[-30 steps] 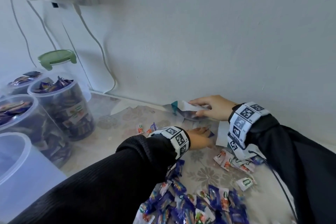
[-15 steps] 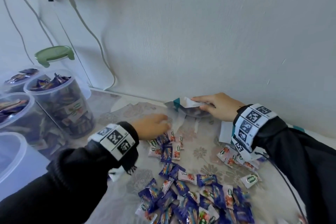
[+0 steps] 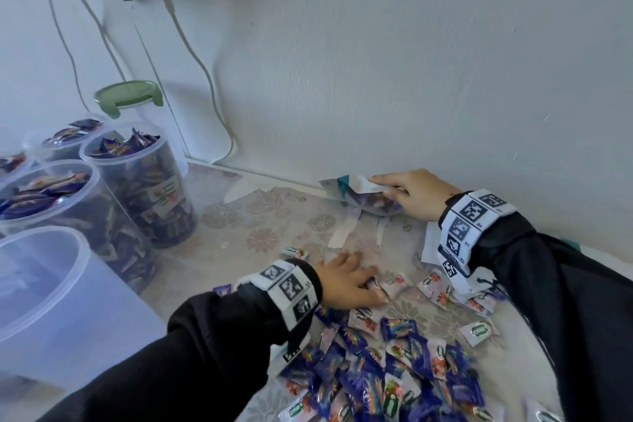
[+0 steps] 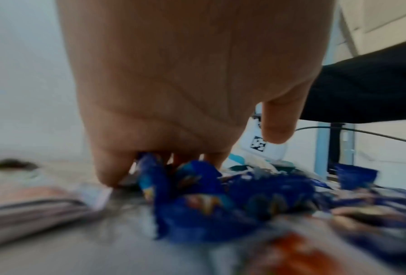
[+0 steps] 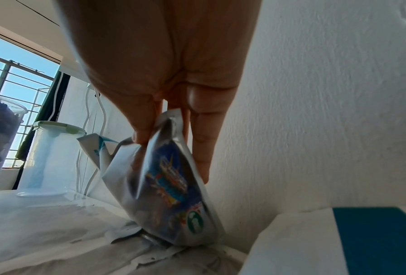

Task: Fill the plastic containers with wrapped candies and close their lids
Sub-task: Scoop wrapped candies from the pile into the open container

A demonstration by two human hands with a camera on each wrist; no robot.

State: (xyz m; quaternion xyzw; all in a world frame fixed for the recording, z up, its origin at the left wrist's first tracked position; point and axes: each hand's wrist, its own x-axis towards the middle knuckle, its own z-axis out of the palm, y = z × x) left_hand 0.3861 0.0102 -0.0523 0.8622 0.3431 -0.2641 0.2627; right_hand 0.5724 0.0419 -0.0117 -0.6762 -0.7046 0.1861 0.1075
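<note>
Several tubs (image 3: 137, 181) stand full but unlidded, one tub (image 3: 51, 301) looks empty, while the left hand (image 3: 346, 284) gathers candies (image 3: 394, 370) and the right hand (image 3: 414, 193) pinches the bag (image 3: 359, 197).

The right hand (image 5: 159, 61) pinches the top of a candy bag (image 5: 171, 189) whose bottom rests on the cloth against the wall (image 5: 327, 111); left of the bag stands a green-lidded container (image 5: 49, 160)

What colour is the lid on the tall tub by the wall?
Green. The lid shows best in the head view.
</note>
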